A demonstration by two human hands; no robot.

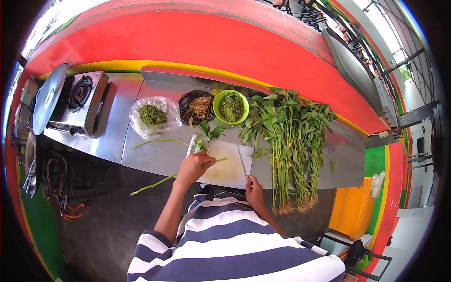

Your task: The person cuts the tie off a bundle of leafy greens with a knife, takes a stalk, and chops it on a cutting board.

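My left hand [194, 167] is closed round a long green stem [154, 185], whose tip lies over the white cutting board [216, 177]. In my right hand [254, 191] is a knife [243, 162], its blade pointing away from me across the board's right side. A leafy sprig [206, 133] rests at the board's far left corner. Another thin stem [159, 140] curves over the metal counter to the left. Right of the board lies a big bundle of leafy greens [291, 141], roots toward me and hanging past the counter edge.
Behind the board stand a green bowl [245, 111] of chopped greens, a dark bag [184, 101] with root trimmings, and a clear plastic bag [174, 124] holding chopped greens. A gas stove [97, 87] is at the left. A red wall [197, 42] borders the counter's far side.
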